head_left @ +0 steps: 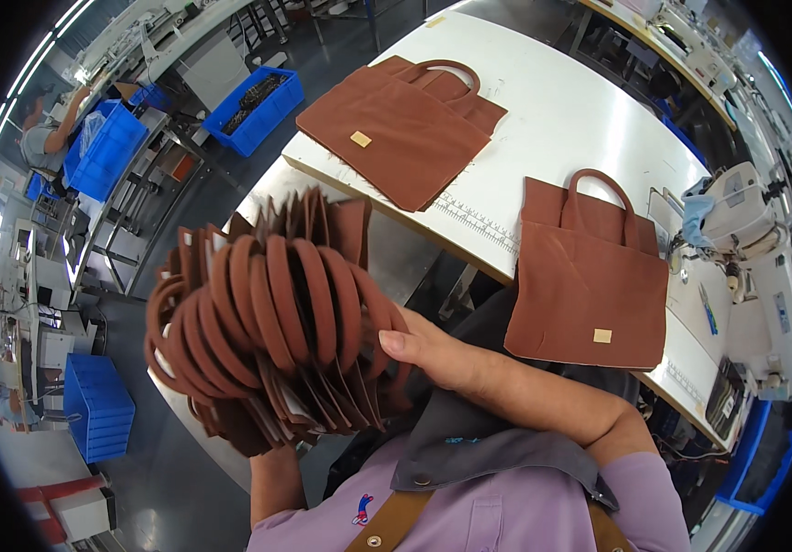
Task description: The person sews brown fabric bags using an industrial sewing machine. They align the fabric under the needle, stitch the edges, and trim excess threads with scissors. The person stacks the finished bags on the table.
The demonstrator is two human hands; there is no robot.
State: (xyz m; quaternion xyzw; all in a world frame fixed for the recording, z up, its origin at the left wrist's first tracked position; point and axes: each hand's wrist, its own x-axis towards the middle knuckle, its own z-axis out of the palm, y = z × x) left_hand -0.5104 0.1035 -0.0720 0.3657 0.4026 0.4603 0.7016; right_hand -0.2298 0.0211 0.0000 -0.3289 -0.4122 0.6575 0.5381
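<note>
A thick bundle of brown leather bag panels with rounded handles (276, 299) is held up in front of me on the left. My right hand (423, 347) closes on the bundle's right side, its thumb lying against a handle and its other fingers mostly hidden. My left forearm (276, 480) rises beneath the bundle, which hides the hand and its fingers. On the white table ahead lies a brown handled bag panel (405, 138) with a small gold plate. Another brown bag panel (589, 285), its handle upward, lies at the table's near right edge.
The white worktable (561, 101) has a ruler strip (474, 223) along its near edge. A sewing machine (736, 212) stands on the right, with scissors (709, 308) beside it. Blue bins (98, 409) stand on the left. A person (46, 138) sits at the far left.
</note>
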